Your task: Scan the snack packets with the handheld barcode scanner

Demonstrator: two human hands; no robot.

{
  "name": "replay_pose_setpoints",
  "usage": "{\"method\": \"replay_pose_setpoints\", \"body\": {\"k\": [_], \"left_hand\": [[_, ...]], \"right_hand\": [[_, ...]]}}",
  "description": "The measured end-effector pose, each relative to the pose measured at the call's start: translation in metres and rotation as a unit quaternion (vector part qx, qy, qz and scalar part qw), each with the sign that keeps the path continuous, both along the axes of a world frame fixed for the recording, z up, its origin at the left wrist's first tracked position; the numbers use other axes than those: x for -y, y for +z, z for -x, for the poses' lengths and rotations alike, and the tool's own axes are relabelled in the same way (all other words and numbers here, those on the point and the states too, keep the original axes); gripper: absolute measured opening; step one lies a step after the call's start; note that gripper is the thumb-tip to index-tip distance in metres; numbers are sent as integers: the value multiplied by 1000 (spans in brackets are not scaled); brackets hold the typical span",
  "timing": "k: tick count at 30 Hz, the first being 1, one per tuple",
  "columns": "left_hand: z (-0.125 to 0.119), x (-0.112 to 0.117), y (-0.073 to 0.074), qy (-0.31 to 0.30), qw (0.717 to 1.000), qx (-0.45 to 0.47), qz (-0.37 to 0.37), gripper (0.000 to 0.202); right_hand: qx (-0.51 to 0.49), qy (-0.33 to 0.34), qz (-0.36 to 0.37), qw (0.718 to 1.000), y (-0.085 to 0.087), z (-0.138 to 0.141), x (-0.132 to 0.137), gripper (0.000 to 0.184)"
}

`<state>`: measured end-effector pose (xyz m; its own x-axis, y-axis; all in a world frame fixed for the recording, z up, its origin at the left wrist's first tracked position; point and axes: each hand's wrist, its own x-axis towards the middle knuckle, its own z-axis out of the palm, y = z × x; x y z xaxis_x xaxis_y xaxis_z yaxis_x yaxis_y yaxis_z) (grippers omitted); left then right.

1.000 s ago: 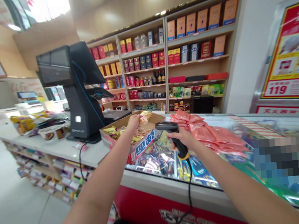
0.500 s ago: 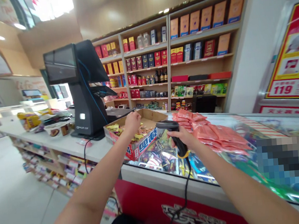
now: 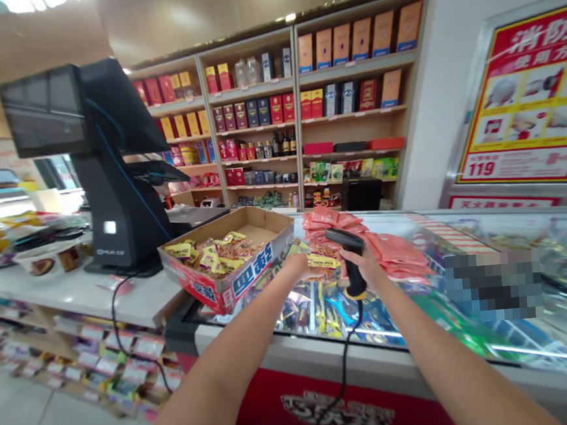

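Observation:
My right hand (image 3: pixel 365 265) is wrapped round the grip of a black barcode scanner (image 3: pixel 348 240), which has a yellow-tipped base and a trailing cord. Just left of it, over the glass top of the freezer, my left hand (image 3: pixel 297 267) is closed on a small yellow-and-brown snack packet (image 3: pixel 323 262). The packet lies close beside the scanner. An open cardboard box (image 3: pixel 284 220) stands farther left, with more snack packets (image 3: pixel 218 250) like it inside. Behind the scanner, flat orange-pink packets (image 3: pixel 394 251) are piled on the glass.
A black till screen on its stand (image 3: pixel 115 193) rises from the white counter (image 3: pixel 68 288) at the left. The scanner cord (image 3: pixel 347 364) hangs down the red freezer front (image 3: pixel 263 397). Shelves of boxed goods (image 3: pixel 257 128) line the back wall. A fire-safety poster (image 3: pixel 524 95) is at the right.
My left hand has left the cardboard box and moved right to the scanner, now with a snack packet in it. The view has turned to the right.

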<state>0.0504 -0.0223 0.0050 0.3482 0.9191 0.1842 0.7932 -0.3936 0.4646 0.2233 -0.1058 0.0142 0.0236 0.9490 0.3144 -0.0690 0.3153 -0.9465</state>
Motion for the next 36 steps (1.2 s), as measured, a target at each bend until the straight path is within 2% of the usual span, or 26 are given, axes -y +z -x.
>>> {"method": "replay_pose_setpoints", "body": {"k": [3,7,9,11,14,16,19,23,36], "left_hand": [[-5,-12,-7,-5,999,24,26,32],[4,-25,-19,-26,985,165,34,23],[11,-33,-24,-1,964,264,40,22],[18,-40,-24,42,929,367,29,22],[24,-45,-19,80,877,473,-27,20],[25,-44,-14,92,867,485,-70,19],[25,-37,-8,86,872,473,-96,17],[24,-31,-6,67,878,462,-108,16],[24,-27,-4,76,877,460,-118,16]], "right_hand": [[-16,11,3,1000,-3,-3,1,26],[0,17,6,1000,-1,-4,2,24],[5,23,21,1000,-1,-4,3,24],[19,41,44,998,-1,-4,4,25],[58,66,69,994,0,-4,7,28],[76,67,72,992,1,-4,9,29],[94,58,70,991,2,-5,10,28],[110,51,72,990,2,-5,10,26],[121,42,69,989,-3,-5,6,28]]}}
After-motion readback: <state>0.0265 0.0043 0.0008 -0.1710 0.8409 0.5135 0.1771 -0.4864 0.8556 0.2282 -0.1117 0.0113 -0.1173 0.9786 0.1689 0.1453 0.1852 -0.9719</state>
